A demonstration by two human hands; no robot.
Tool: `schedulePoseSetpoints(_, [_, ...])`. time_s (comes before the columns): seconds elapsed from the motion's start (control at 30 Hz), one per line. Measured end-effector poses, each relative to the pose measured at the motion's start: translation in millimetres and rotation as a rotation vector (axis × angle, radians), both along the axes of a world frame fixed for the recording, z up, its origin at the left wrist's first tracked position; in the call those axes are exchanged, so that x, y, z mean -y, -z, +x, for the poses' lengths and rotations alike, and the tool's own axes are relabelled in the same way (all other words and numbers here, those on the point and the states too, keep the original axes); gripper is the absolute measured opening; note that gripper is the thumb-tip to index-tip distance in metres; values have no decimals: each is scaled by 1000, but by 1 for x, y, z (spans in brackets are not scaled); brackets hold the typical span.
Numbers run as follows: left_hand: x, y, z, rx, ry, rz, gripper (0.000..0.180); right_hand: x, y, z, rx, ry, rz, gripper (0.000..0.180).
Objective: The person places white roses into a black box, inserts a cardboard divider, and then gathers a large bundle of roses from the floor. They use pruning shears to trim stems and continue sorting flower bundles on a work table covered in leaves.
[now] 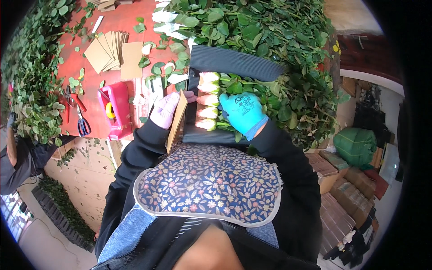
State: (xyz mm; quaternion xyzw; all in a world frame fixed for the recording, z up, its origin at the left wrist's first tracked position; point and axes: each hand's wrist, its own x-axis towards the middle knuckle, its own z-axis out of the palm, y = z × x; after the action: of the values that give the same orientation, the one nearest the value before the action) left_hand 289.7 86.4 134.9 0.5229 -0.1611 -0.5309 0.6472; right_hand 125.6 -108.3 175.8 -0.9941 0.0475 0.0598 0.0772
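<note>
A row of several pale pink roses (208,100) lies on a black ribbed holder (234,58), blooms to the left and leafy stems running right. My left hand (165,110), in a lilac glove, is closed on a brown cardboard sheet (178,120) tilted on edge beside the blooms; its fingertips reach past the sheet toward the flowers. My right hand (244,112), in a turquoise glove, lies over the stems just behind the blooms. Its fingers are curled in around the rose stems, partly hidden beneath the hand.
Left on the red table (90,33) are cardboard pieces (108,50), a pink tape dispenser (114,110), scissors (83,123) and red-handled pruners (72,104). Leafy stems (270,27) pile up at the back and right. Another person's arm (11,144) shows far left; boxes (335,220) stand lower right.
</note>
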Motion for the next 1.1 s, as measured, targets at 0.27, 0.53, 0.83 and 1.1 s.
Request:
schedulePoseSetpoints(0.27, [-4,-67,23,993,556,-174,63,0,8,-1,34,16,38,10])
schedulePoseSetpoints(0.53, [56,-55,18,709,524,-364,33,1,13,-2,77,56,71,7])
schedulePoseSetpoints(0.83, [61,-35,16,-371,596,-94,43,1,19,-8,133,91,184,12])
schedulePoseSetpoints(1.1, [61,-12,34,87,687,-90,49,2,-3,-23,64,4,258,26])
